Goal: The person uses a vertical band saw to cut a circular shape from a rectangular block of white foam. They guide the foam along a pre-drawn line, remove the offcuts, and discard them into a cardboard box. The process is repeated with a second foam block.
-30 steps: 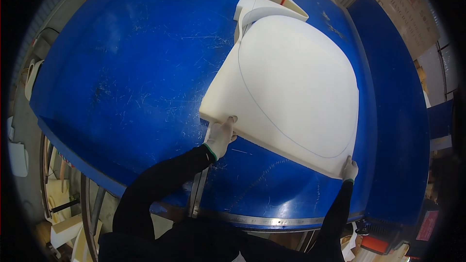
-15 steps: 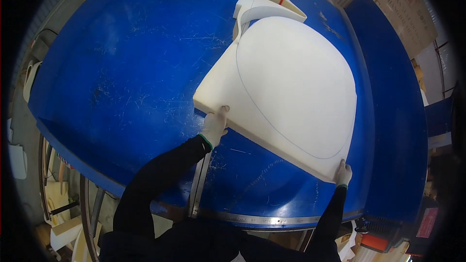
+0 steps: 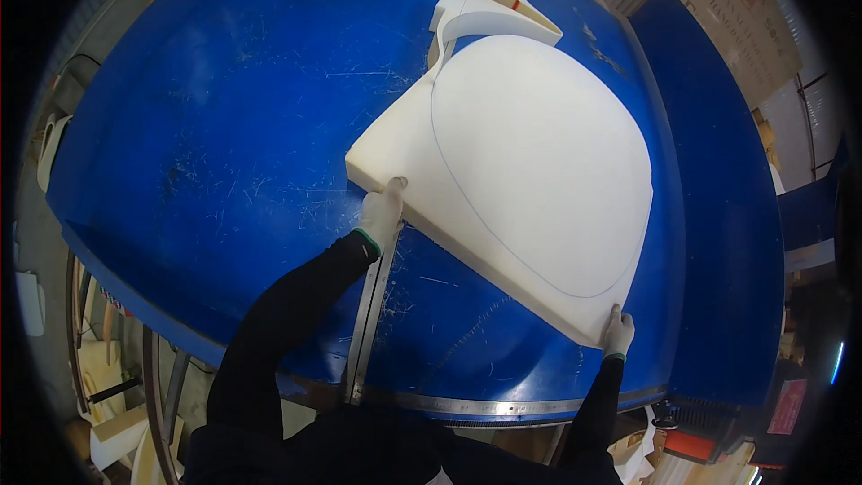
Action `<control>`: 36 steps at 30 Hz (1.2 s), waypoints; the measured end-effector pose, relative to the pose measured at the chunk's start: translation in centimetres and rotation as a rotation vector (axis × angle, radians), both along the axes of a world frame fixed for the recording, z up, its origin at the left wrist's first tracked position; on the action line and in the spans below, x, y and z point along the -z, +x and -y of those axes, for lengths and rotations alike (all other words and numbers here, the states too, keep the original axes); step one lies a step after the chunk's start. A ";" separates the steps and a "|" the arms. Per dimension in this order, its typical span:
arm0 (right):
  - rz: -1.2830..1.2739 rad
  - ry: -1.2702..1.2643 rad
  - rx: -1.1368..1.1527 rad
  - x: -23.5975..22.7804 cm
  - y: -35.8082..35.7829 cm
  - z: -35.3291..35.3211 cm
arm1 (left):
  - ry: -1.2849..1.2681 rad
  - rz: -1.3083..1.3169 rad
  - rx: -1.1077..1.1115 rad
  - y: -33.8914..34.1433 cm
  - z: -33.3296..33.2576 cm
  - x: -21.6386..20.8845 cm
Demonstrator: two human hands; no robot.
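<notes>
A person in pale work gloves and dark sleeves leans over a scratched blue table (image 3: 206, 126), both hands on a thick white foam slab (image 3: 539, 144) with a rounded far side and a straight near edge. The slab lies on the table's right half, drawn with a thin curved line (image 3: 575, 295). The left hand (image 3: 382, 208) is closed on the near edge by the left corner, thumb on top; its other fingers are mostly hidden. The right hand (image 3: 618, 332) pinches the near right corner, thumb also on top. Over the past second the slab has turned clockwise as seen from above: its left corner has swung away from the person and its right corner has come nearer, so the near edge slants more steeply. The view has drifted slightly too, so part of the sideways shift may be the camera's. This looks like turning the slab in place rather than lifting it. A curled white offcut (image 3: 460, 5) sits against its far left side; whether the two are joined is unclear. A metal rail (image 3: 370, 323) runs across the table, emerging just below the left hand.
</notes>
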State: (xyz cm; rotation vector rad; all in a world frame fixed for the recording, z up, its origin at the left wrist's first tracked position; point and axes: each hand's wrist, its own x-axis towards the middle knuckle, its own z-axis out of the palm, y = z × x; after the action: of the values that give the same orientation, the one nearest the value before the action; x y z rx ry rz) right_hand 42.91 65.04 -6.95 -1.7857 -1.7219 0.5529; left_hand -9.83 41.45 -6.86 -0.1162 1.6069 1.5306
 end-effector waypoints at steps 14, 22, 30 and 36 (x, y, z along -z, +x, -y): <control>-0.060 -0.013 -0.002 0.0 -1.8 5.2 | 0.043 -0.110 -0.065 -2.9 -1.0 0.6; -0.046 -0.044 -0.014 -0.1 -2.7 7.8 | 0.060 -0.081 -0.037 -4.9 -1.5 0.5; -0.078 -0.071 -0.033 0.4 -3.3 9.7 | 0.043 -0.143 -0.117 -6.0 -2.2 0.4; -0.141 -0.096 -0.031 1.0 -3.6 10.4 | 0.024 -0.176 -0.122 -6.7 -2.6 -0.5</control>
State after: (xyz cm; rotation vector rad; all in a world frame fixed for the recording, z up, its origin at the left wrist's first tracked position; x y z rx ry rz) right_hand 39.33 54.60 -7.97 -1.7435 -1.6530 0.7682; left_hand -16.51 44.02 -6.35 -0.0688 1.7455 1.6922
